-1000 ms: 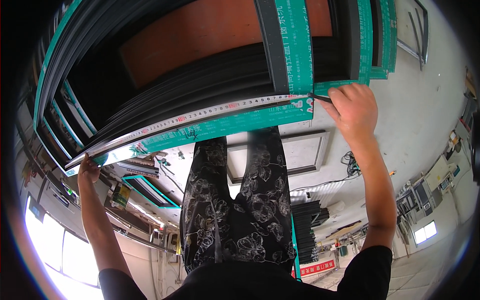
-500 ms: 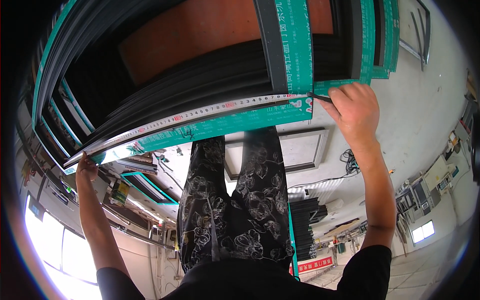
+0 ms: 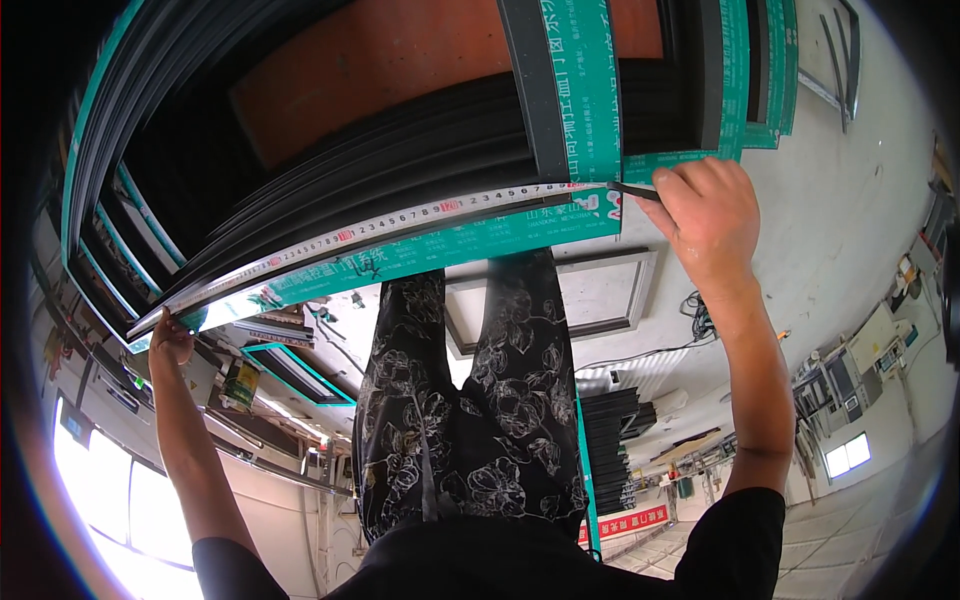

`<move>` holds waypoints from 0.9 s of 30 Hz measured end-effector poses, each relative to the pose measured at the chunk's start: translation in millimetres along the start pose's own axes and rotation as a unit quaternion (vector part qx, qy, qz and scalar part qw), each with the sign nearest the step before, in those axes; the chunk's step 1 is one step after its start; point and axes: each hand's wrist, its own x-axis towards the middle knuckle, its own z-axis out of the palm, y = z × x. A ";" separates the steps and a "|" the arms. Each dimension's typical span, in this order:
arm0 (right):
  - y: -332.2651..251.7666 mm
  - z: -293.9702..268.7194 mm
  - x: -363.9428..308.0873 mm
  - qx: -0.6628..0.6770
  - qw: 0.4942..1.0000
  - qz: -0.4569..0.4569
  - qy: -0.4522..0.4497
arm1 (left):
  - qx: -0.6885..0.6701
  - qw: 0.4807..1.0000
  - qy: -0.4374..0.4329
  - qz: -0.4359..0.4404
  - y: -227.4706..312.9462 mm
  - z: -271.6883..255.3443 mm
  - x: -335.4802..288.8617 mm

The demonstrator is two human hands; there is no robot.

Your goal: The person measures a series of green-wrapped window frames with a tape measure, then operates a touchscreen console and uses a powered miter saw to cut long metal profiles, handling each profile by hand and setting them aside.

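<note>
A white tape measure blade (image 3: 400, 222) with black and red marks is stretched along the near edge of a black window frame (image 3: 540, 100) covered with green printed film. At the frame's far left corner my left hand (image 3: 172, 340) is closed, its fingertips pinching the blade's end. My right hand (image 3: 712, 215) is a closed fist just off the right end of the frame, where the blade runs toward it. A slim black piece (image 3: 632, 191) juts from this fist over the frame's edge. The rest of what it grips is hidden by the fingers.
Several more green-filmed frames (image 3: 735, 90) are stacked beyond. A pale frame (image 3: 640, 290) lies on the floor under the work, with a black cable (image 3: 697, 315) to its right. Dark profiles (image 3: 605, 440) are piled right of my legs. A machine (image 3: 850, 385) stands further right.
The right hand has shifted slightly away from me, and the blade's right end now looks narrower and more tilted. The left hand stays at the corner.
</note>
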 end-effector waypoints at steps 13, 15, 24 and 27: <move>3.2 -14.4 15.7 0.018 0.999 -0.032 -0.029 | 0.134 0.948 -0.285 0.051 34.3 -116.0 67.9; 21.0 -9.1 4.1 0.028 0.999 -0.025 -0.003 | 0.127 0.931 -0.326 0.110 24.5 -87.1 82.0; 86.9 -26.1 94.8 0.010 1.000 0.022 0.020 | -0.259 0.936 -0.202 0.127 38.0 122.7 -113.7; 103.6 -31.4 135.7 -0.004 1.000 0.009 0.024 | -0.218 0.938 -0.216 0.162 77.0 145.9 -132.6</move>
